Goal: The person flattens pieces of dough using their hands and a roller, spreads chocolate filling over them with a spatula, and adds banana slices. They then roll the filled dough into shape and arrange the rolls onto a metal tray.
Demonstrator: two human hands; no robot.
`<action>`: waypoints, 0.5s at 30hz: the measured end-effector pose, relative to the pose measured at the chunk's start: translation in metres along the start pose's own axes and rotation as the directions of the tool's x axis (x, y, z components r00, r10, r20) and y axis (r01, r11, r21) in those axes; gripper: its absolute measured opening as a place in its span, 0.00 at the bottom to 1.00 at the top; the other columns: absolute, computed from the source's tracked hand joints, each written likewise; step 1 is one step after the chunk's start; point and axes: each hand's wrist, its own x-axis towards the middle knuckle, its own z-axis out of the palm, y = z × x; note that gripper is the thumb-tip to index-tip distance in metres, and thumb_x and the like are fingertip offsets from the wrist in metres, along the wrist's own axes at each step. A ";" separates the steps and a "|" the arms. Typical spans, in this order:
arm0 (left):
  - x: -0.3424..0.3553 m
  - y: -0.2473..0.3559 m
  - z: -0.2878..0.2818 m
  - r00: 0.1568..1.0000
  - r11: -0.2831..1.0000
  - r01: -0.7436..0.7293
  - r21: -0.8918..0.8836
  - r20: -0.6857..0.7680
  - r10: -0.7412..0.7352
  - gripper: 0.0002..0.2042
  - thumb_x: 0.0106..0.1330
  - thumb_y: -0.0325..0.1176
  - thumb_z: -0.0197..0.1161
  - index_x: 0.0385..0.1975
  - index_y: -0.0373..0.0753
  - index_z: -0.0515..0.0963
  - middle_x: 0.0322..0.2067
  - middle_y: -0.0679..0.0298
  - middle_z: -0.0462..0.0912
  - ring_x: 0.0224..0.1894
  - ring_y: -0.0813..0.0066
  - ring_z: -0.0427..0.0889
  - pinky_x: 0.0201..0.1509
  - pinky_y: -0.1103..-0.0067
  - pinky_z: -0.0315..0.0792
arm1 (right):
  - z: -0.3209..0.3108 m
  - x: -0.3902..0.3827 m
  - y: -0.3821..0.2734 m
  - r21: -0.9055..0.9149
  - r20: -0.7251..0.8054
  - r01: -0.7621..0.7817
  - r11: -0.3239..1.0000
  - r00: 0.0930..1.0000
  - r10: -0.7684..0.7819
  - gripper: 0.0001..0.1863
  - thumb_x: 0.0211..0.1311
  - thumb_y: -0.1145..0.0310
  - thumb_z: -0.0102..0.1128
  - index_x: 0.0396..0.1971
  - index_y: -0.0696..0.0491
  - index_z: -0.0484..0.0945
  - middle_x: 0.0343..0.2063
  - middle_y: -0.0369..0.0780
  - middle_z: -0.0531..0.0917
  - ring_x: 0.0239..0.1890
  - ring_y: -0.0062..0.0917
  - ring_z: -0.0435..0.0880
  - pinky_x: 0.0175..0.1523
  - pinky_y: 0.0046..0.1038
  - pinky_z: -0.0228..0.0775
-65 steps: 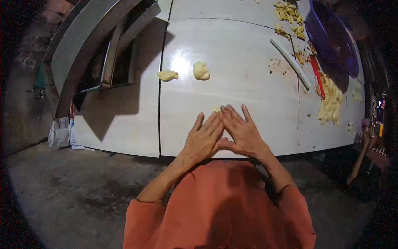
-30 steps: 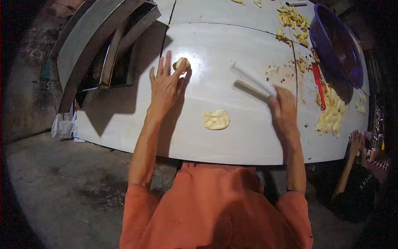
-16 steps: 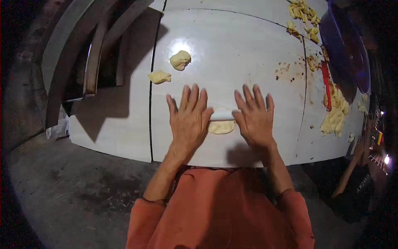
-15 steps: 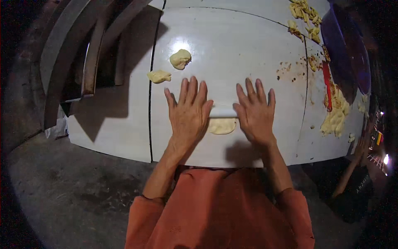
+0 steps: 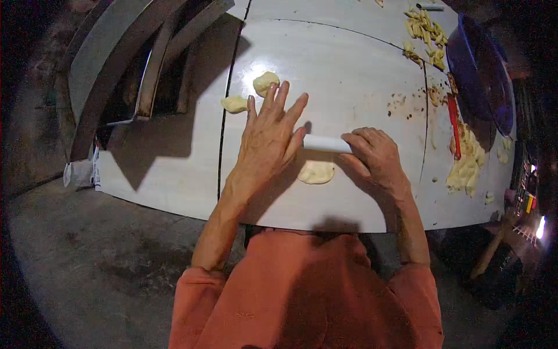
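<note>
A white rolling pin lies crosswise in front of me, just beyond a flattened oval of pale dough on the table. My right hand is closed around the pin's right end. Fingers spread, my left hand reaches over the pin's left end, its thumb beside it; whether the palm touches the pin is hidden. Past the left fingertips is a round dough lump, partly covered by them. A smaller dough piece sits to its left, near the dark table seam.
A purple basin stands at the far right. Near it are a red-handled tool, a spread dough mass, several small shaped dough pieces and brown crumbs. A wooden frame structure rises at the left.
My right hand has gone from flat, spread fingers to a grip around the rolling pin's end. The left hand has shifted forward toward the dough lump. The pin has moved away from the flattened dough.
</note>
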 end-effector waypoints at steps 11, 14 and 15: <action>-0.064 0.032 0.031 0.993 0.978 0.111 0.175 0.023 -0.117 0.27 0.75 0.45 0.55 0.67 0.35 0.69 0.71 0.45 0.66 0.75 0.44 0.60 0.72 0.38 0.50 | 0.047 -0.042 -0.028 -0.302 0.110 -0.222 0.927 0.958 0.265 0.32 0.71 0.48 0.55 0.71 0.45 0.69 0.73 0.43 0.67 0.74 0.40 0.64 0.72 0.53 0.52; -0.096 0.052 0.029 0.984 0.983 0.160 0.091 0.059 -0.166 0.28 0.73 0.45 0.57 0.69 0.36 0.68 0.70 0.48 0.68 0.75 0.44 0.61 0.72 0.38 0.52 | 0.049 -0.084 -0.047 -0.254 0.097 -0.221 0.942 0.963 0.252 0.32 0.69 0.51 0.59 0.71 0.42 0.69 0.73 0.40 0.67 0.73 0.38 0.65 0.73 0.51 0.50; -0.108 0.059 0.033 0.977 0.977 0.190 0.093 0.079 -0.198 0.30 0.72 0.46 0.59 0.71 0.37 0.67 0.70 0.50 0.68 0.74 0.45 0.61 0.71 0.39 0.53 | 0.054 -0.098 -0.051 -0.255 0.102 -0.232 0.939 0.959 0.265 0.33 0.67 0.51 0.62 0.71 0.38 0.68 0.73 0.39 0.66 0.72 0.36 0.65 0.73 0.50 0.48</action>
